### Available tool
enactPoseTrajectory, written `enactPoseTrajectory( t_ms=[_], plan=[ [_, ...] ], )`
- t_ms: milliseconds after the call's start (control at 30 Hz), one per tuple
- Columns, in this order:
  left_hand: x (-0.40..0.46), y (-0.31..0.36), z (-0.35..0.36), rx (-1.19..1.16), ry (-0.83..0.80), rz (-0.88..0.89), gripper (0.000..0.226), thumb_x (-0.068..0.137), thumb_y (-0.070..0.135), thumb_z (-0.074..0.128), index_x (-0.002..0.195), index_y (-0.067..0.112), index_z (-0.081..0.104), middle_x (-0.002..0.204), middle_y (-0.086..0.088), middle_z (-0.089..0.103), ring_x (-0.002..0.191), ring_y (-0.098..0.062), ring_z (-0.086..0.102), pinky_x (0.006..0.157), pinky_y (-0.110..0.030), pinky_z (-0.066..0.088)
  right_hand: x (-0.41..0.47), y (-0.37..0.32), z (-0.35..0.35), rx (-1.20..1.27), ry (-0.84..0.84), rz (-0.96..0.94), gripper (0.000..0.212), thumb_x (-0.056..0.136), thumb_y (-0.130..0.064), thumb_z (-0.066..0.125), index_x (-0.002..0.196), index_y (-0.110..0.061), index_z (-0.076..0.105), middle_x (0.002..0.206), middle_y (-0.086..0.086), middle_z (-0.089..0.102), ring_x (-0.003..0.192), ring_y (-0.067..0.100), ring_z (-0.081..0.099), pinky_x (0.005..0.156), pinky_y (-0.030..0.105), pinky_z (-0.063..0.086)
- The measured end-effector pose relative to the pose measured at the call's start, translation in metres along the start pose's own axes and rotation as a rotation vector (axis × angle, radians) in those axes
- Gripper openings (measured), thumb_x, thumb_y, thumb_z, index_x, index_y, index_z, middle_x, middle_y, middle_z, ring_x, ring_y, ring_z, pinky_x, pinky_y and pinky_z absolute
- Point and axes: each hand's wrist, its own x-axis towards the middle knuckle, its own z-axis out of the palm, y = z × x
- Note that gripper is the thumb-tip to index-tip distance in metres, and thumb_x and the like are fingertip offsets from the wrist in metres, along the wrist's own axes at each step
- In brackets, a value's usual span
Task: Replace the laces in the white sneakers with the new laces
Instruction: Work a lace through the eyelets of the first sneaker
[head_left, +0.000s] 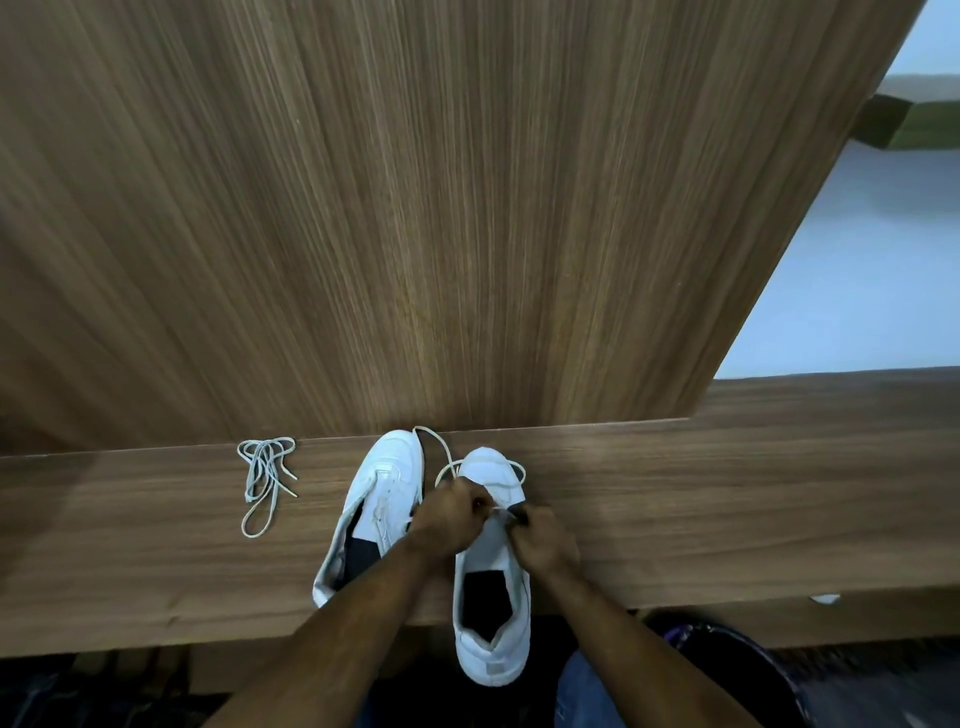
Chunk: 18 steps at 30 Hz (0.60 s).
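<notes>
pinching a lace (451, 465) over the right sneaker (491, 566) near the desk (675, 499) edge, left hand (453, 506) and right hand (540, 535) both hold it; the overhanging heel might tip the sneaker off if tugged.

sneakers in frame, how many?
2. Left sneaker lies tilted on the wooden ledge. Right sneaker sits beside it, heel overhanging the near edge, both hands at its eyelets: left hand, right hand.

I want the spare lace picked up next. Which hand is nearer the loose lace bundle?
Left. The left hand works at the right-side sneaker, closer to the loose lace bundle; the right hand is farther.
</notes>
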Motion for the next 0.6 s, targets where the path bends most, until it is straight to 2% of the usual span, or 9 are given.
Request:
enactPoseTrajectory(
  t_ms=[100, 267, 433, 600],
  plan=[
    [0.001, 0.005, 0.009, 0.074, -0.010, -0.034, 0.026, 0.088, 0.023, 0.057, 0.108, 0.025, 0.073, 0.112, 0.001, 0.070, 0.106, -0.022, 0.063, 0.087, -0.028, 0.050, 0.005, 0.005, -0.001, 0.060, -0.015, 0.035, 0.028, 0.088, -0.025, 0.047, 0.105, -0.029, 0.069, 0.111, 0.001, 0.068, 0.104, 0.025, 0.063, 0.082, 0.033, 0.051],
    [0.005, -0.004, 0.016, 0.161, 0.027, -0.147, 0.030, 0.081, 0.030, 0.048, 0.096, 0.022, 0.072, 0.102, -0.007, 0.070, 0.093, -0.029, 0.066, 0.079, -0.036, 0.056, 0.010, 0.009, 0.000, 0.090, -0.025, 0.035, 0.027, 0.085, -0.026, 0.050, 0.102, -0.028, 0.070, 0.109, 0.000, 0.069, 0.102, 0.024, 0.063, 0.083, 0.034, 0.053],
    [0.008, -0.003, 0.017, 0.180, 0.044, -0.147, 0.027, 0.083, 0.027, 0.051, 0.095, 0.017, 0.073, 0.099, -0.009, 0.071, 0.092, -0.031, 0.066, 0.078, -0.036, 0.056, 0.012, 0.013, 0.003, 0.094, -0.012, 0.019, 0.025, 0.086, -0.026, 0.050, 0.101, -0.028, 0.070, 0.107, 0.000, 0.069, 0.101, 0.023, 0.064, 0.082, 0.033, 0.052],
    [0.008, -0.002, 0.020, 0.200, 0.037, -0.146, 0.027, 0.086, 0.031, 0.049, 0.097, 0.022, 0.072, 0.103, -0.006, 0.070, 0.094, -0.029, 0.066, 0.080, -0.038, 0.055, 0.014, 0.016, 0.006, 0.127, -0.011, 0.007, 0.021, 0.088, -0.025, 0.051, 0.094, -0.025, 0.071, 0.097, -0.003, 0.070, 0.094, 0.021, 0.065, 0.077, 0.032, 0.051]
  ],
)
